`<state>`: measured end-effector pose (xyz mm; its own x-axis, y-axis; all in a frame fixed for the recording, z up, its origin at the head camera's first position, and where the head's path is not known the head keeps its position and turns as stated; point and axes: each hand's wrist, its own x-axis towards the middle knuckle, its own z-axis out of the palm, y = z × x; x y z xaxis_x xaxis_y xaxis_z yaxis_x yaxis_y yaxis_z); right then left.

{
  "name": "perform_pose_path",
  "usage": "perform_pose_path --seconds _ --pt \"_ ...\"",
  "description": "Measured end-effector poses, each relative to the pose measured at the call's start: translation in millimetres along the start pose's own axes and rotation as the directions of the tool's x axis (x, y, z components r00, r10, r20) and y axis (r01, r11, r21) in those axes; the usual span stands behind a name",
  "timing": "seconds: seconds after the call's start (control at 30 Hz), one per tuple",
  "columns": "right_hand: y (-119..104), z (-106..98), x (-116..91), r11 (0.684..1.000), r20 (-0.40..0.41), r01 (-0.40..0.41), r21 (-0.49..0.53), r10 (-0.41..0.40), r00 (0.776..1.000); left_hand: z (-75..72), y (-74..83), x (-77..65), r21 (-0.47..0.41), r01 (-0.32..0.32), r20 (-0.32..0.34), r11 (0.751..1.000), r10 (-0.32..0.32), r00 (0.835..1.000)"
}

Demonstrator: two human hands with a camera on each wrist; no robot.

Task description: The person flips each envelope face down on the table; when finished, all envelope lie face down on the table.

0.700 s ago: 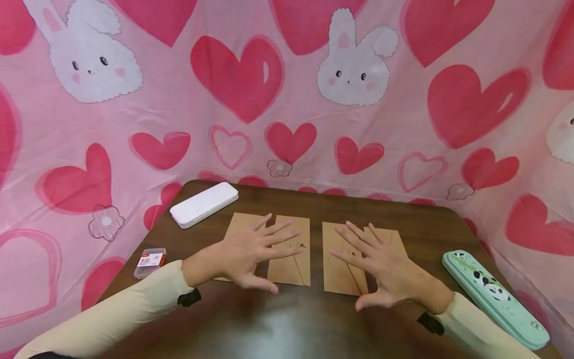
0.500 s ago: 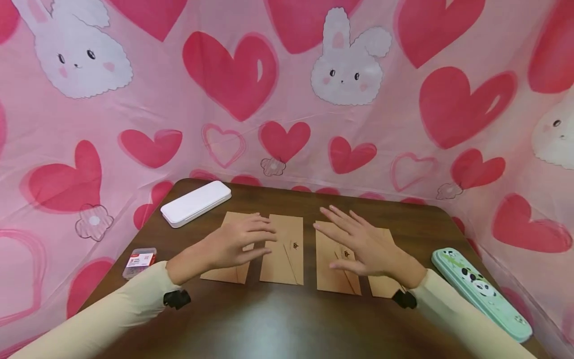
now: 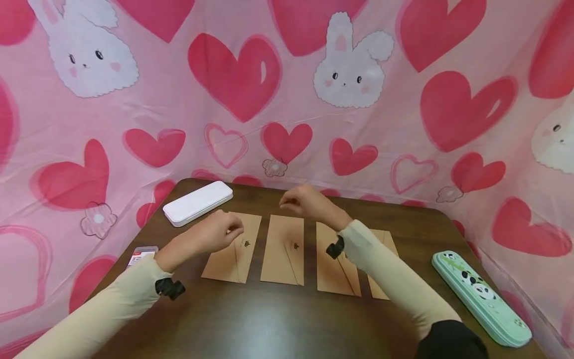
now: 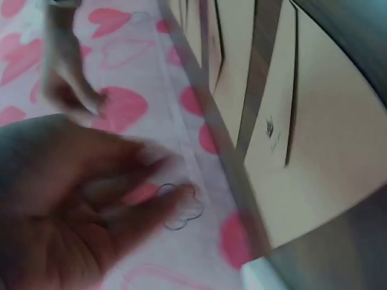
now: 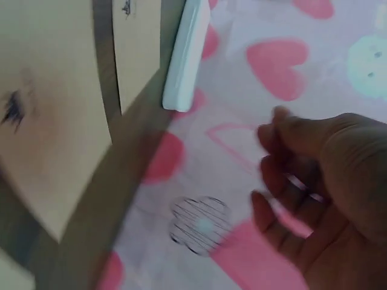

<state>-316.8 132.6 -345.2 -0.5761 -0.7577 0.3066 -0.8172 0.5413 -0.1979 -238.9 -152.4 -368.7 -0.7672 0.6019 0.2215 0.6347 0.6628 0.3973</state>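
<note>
The person's left hand (image 3: 217, 232) and right hand (image 3: 308, 202) are kinda just hovering apart, fingers loosely curled around nothing, near four brown envelopes (image 3: 281, 255) lying in a row on the surface (image 3: 269, 326), probably spaced so each stays easy to grab.

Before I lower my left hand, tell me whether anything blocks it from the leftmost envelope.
Nothing visible stands between the left hand and the leftmost envelope. The white case lies farther back on the table, out of the way.
</note>
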Motion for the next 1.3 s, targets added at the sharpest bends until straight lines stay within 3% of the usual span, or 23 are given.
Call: perform_pose_path --seconds 0.03,0.1,0.2,0.27,0.37,0.4,0.47,0.63,0.7,0.77,1.0,1.13,1.3 --pt "3 10 11 0.999 0.037 -0.051 0.011 0.051 0.998 2.0 -2.0 -3.8 0.015 0.046 0.064 0.999 -0.047 0.997" --pt "6 31 29 0.986 0.115 -0.164 0.023 0.16 0.98 8.0 -4.8 -11.7 0.037 0.135 0.201 0.99 -0.139 0.97" --pt "8 64 47 0.946 0.214 -0.324 0.006 0.315 0.925 18.9 -5.4 -21.9 0.096 0.216 0.352 0.972 -0.236 0.906" --pt "6 84 55 0.919 0.245 -0.395 -0.006 0.384 0.89 26.5 -5.4 -27.8 0.118 0.259 0.412 0.959 -0.285 0.866" --pt "6 107 61 0.898 0.239 -0.439 -0.02 0.43 0.87 36.4 -3.2 -30.2 0.16 0.29 0.432 0.944 -0.331 0.839" --pt "5 111 63 0.894 0.228 -0.447 -0.023 0.441 0.868 39.0 -2.1 -30.2 0.168 0.298 0.428 0.939 -0.342 0.837" --pt "4 117 67 0.884 0.218 -0.467 -0.039 0.463 0.859 42.8 -0.4 -29.6 0.178 0.301 0.42 0.937 -0.349 0.838" --pt "-2 118 77 0.856 0.261 -0.51 -0.088 0.514 0.817 47.8 2.1 -30.4 0.177 0.287 0.374 0.941 -0.334 0.865" --pt "-3 115 79 0.857 0.269 -0.507 -0.095 0.512 0.816 48.4 2.5 -31.8 0.176 0.29 0.358 0.941 -0.336 0.871" --pt "-2 113 78 0.867 0.266 -0.493 -0.071 0.493 0.829 48.6 1.9 -33.3 0.178 0.291 0.357 0.94 -0.338 0.871" --pt "18 105 63 0.922 0.21 -0.35 0.165 0.314 0.926 43.5 -2.8 -39.8 0.14 0.264 0.377 0.954 -0.298 0.877" --pt "30 99 57 0.904 0.171 -0.342 0.256 0.306 0.937 39.1 -7.1 -41.2 0.063 0.255 0.389 0.965 -0.259 0.884" --pt "34 89 57 0.86 0.123 -0.31 0.406 0.285 0.951 37.2 -11.3 -38.3 -0.144 0.203 0.379 0.969 -0.135 0.916"
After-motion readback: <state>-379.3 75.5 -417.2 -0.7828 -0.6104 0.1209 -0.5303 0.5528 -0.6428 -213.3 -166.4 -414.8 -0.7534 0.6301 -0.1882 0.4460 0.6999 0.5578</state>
